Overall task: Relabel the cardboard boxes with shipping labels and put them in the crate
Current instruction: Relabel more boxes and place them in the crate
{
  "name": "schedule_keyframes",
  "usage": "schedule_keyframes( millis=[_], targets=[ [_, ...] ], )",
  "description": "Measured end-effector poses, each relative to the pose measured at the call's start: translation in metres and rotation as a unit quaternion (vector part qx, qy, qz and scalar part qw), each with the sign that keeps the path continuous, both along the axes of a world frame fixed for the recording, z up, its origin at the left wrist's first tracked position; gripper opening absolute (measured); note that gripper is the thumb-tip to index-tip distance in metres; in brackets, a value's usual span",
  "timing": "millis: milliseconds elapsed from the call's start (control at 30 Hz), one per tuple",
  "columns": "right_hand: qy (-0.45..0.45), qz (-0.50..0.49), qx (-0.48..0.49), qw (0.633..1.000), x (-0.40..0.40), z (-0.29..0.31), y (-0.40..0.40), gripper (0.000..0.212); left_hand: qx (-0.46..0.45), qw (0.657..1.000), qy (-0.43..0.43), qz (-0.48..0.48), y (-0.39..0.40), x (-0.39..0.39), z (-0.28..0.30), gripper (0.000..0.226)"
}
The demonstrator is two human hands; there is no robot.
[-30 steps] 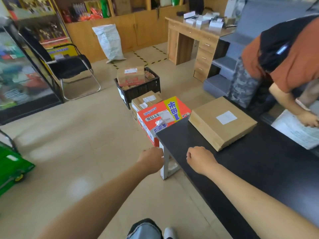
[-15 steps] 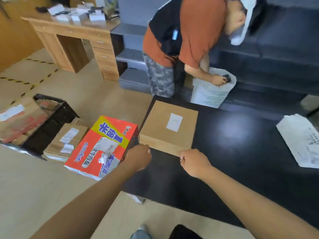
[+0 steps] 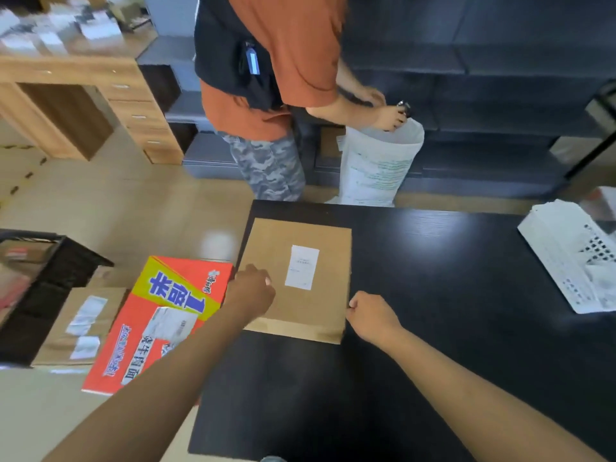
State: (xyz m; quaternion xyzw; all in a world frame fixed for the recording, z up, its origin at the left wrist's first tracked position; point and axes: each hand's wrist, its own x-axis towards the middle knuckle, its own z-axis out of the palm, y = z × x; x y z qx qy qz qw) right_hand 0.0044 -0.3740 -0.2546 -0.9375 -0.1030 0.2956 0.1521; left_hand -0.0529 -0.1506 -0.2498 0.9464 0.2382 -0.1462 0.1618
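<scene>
Here one flat cardboard box [image 3: 300,278] with one white label [image 3: 302,267] lies on the black table [image 3: 450,311]; left hand [image 3: 251,290] and right hand [image 3: 368,316], both curled closed, touch its edges; two more boxes, one red carton [image 3: 160,325] and one brown box [image 3: 81,325], sit beside one black crate [image 3: 50,278].

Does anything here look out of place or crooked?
Mostly tidy. The red and yellow box on the floor sits tilted, leaning against the black table beside a smaller brown box. The flat cardboard box on the table hangs slightly past the left edge, with both hands at it.

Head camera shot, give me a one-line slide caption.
Both hands, left hand and right hand, reach a labelled cardboard box on the black table.
</scene>
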Motion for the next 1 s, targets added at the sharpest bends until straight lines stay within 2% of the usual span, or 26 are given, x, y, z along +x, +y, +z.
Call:
schedule_keyframes(
  millis=[167, 300, 400, 500, 733, 1000],
  targets=[
    [0.023, -0.113, 0.047, 0.992, 0.035, -0.011, 0.029, 0.036, -0.005, 0.995, -0.006, 0.097, 0.028, 0.014, -0.013, 0.038],
    [0.069, -0.171, 0.053, 0.981, 0.048, -0.022, 0.044, 0.051, -0.068, 0.982, -0.02, 0.176, 0.044, 0.018, -0.032, 0.052],
    [0.087, -0.19, 0.057, 0.976, 0.049, -0.032, 0.05, 0.049, -0.129, 0.967, -0.028, 0.216, 0.05, 0.023, -0.043, 0.053],
    [0.078, -0.21, 0.07, 0.972, 0.047, -0.037, 0.05, 0.045, -0.139, 0.961, -0.032, 0.238, 0.054, 0.027, -0.045, 0.057],
    [0.074, -0.264, 0.089, 0.958, 0.054, -0.034, 0.025, 0.041, -0.161, 0.966, 0.001, 0.201, 0.037, 0.039, -0.038, 0.051],
    [0.017, -0.329, 0.117, 0.937, 0.077, -0.02, -0.096, 0.043, -0.177, 0.975, 0.022, 0.129, -0.078, 0.07, -0.017, 0.047]
  ],
)
